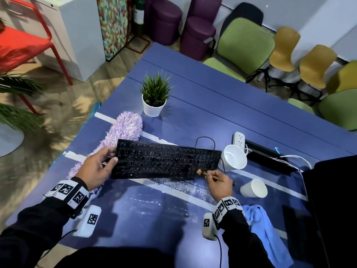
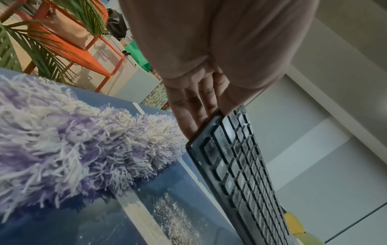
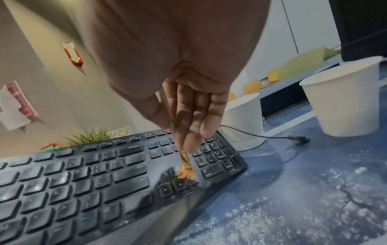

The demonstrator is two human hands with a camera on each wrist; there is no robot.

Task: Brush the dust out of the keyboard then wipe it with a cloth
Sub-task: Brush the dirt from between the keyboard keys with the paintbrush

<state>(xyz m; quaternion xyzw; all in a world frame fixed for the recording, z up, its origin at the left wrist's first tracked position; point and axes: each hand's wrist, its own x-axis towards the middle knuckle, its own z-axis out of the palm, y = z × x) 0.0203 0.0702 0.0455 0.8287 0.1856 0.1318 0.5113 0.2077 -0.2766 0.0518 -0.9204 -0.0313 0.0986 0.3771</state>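
Near edge: blue cloth (image 1: 258, 215) lies on the table (image 1: 212, 105) by the right wrist, untouched. White dust (image 1: 183, 187) is strewn just in front of the keyboard (image 1: 166, 161). Right hand (image 1: 218, 182) pinches a small brush (image 1: 201, 172), bristles on the keys near the arrow cluster. Left hand (image 1: 98, 167) grips the keyboard's left end, thumb on top, fingers beneath, far edge tilted up. Behind: purple duster (image 1: 123, 128), two white cups (image 1: 233, 157), plant (image 1: 154, 93).
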